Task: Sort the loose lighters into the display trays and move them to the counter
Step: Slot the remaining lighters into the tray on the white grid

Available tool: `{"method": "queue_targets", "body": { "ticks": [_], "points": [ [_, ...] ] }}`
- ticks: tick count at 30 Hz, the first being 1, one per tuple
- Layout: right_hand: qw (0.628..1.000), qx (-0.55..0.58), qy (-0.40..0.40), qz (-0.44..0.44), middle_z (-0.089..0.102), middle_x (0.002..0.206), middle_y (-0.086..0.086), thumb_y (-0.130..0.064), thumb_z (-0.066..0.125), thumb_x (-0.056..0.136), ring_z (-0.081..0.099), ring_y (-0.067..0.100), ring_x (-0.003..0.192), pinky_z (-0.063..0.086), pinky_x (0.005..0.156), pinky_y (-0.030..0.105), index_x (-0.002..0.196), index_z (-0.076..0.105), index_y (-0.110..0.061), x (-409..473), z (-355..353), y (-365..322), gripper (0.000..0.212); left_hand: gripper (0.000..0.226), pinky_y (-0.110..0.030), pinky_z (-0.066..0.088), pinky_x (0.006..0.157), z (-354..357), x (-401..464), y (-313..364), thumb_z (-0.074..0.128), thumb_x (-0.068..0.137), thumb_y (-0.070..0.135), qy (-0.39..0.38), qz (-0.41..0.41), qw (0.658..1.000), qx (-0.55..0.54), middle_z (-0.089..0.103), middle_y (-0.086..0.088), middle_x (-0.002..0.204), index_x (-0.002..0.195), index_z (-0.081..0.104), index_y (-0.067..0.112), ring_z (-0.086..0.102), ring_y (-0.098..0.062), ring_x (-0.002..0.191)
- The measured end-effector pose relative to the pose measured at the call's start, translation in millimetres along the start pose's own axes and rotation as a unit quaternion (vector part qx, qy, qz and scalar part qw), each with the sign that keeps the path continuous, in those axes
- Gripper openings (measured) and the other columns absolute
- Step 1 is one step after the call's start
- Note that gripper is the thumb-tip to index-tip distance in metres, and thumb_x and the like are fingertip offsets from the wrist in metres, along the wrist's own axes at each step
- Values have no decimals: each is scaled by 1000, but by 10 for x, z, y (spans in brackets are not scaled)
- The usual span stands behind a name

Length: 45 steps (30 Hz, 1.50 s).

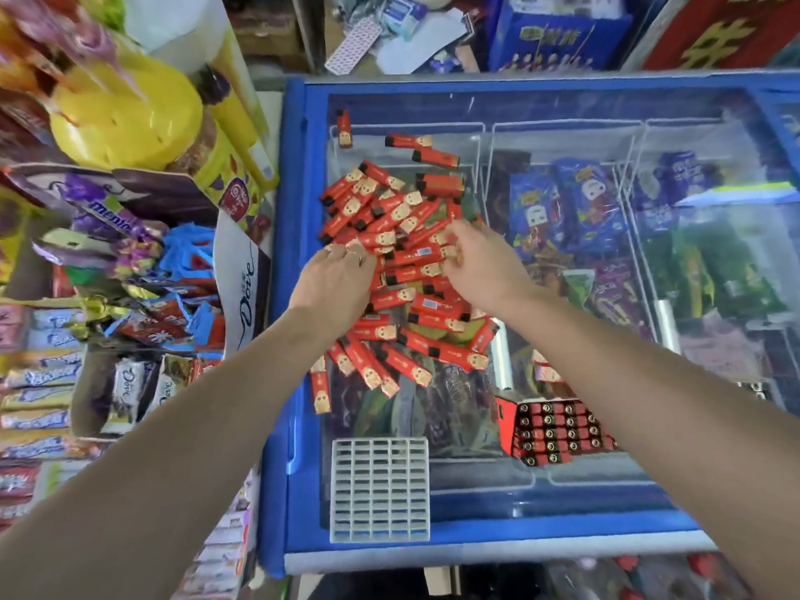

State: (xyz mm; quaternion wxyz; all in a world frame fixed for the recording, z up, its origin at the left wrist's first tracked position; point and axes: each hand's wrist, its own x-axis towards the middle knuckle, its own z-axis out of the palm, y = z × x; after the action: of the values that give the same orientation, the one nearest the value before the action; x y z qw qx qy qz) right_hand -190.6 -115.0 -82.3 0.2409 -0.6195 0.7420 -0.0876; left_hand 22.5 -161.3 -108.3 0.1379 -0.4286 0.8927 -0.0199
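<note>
Several loose red lighters (391, 236) lie in a heap on the glass lid of a blue chest freezer (298, 175). My left hand (335, 281) rests palm down on the heap's left side, fingers curled over the lighters. My right hand (485, 264) lies on the heap's right side, its fingertips among the lighters; what they hold is hidden. A white empty grid tray (380, 489) sits at the lid's near edge. A red tray (558, 430) filled with upright lighters stands to its right, partly behind my right forearm.
Shelves of chocolate and candy packs (108, 331) crowd the left side. A yellow plastic tub (125, 119) stands at the back left. Ice cream packets (575, 210) show under the glass. Boxes and papers (411, 36) lie beyond the freezer.
</note>
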Motion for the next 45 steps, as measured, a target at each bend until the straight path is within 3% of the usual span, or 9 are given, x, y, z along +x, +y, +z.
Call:
{"method": "queue_targets", "body": {
  "ticks": [6, 13, 19, 24, 29, 36, 39, 42, 45],
  "points": [
    [998, -58, 10, 2, 57, 137, 14, -13, 55, 99, 55, 36, 126, 51, 101, 48, 147, 46, -12, 583, -147, 49, 49, 27, -42, 41, 59, -126, 196, -71, 42, 106, 27, 36, -35, 982, -183, 56, -14, 117, 119, 48, 4, 64, -41, 83],
    [985, -164, -60, -10, 45, 154, 15, 0, 56, 93, 39, 36, 143, 37, 116, 49, 157, 34, -10, 1211, -244, 14, 68, 11, -42, 38, 63, -267, 636, -273, 44, 102, 22, 65, -64, 960, -265, 51, -8, 100, 99, 36, 14, 50, -34, 73],
    [972, -207, -109, -18, 56, 133, 15, -8, 61, 93, 58, 36, 120, 50, 96, 43, 140, 54, -11, 1556, -213, -1, 48, 25, -43, 47, 66, -269, 985, -387, 47, 105, 28, 68, -59, 968, -233, 49, -4, 101, 120, 47, 8, 57, -32, 84],
    [971, -166, -171, 13, 51, 140, 14, -13, 71, 88, 59, 31, 117, 53, 92, 39, 150, 44, -12, 1716, -289, -5, 67, 21, -40, 44, 63, -279, 1259, -452, 48, 105, 28, 66, -51, 970, -227, 48, -2, 98, 119, 49, 11, 55, -27, 81],
    [963, -179, -199, 32, 53, 115, 9, -19, 73, 86, 59, 27, 100, 45, 71, 34, 139, 45, -8, 1697, -276, 9, 61, 18, -41, 43, 63, -285, 1397, -498, 52, 101, 25, 69, -59, 968, -233, 50, -2, 98, 114, 49, 12, 56, -28, 83],
    [969, -176, -175, 1, 56, 104, 6, -15, 69, 87, 60, 27, 92, 51, 70, 36, 139, 43, -6, 1657, -229, 100, 59, 13, -43, 50, 69, -203, 1396, -588, 53, 101, 28, 72, -78, 961, -257, 60, -6, 106, 108, 48, 17, 61, -29, 89],
    [984, -145, -100, -15, 61, 116, 10, -17, 65, 88, 64, 31, 99, 56, 79, 40, 128, 56, -10, 1697, -298, 88, 42, 11, -40, 47, 67, -187, 1402, -577, 53, 102, 28, 65, -72, 960, -263, 58, -5, 104, 105, 45, 20, 59, -26, 87],
    [994, -110, -10, 2, 50, 134, 13, -14, 65, 87, 63, 36, 106, 52, 80, 43, 138, 47, -11, 1806, -356, 59, 55, 14, -42, 50, 68, -157, 1394, -543, 51, 103, 30, 47, -72, 959, -269, 55, -3, 101, 109, 46, 19, 58, -25, 87],
    [992, -120, -36, 8, 36, 146, 17, -13, 70, 89, 62, 39, 108, 52, 79, 42, 144, 38, -8, 1900, -304, 58, 63, 20, -46, 54, 72, -119, 1366, -518, 51, 104, 32, 42, -74, 958, -273, 55, -3, 100, 116, 48, 16, 59, -26, 87]
  ]
}}
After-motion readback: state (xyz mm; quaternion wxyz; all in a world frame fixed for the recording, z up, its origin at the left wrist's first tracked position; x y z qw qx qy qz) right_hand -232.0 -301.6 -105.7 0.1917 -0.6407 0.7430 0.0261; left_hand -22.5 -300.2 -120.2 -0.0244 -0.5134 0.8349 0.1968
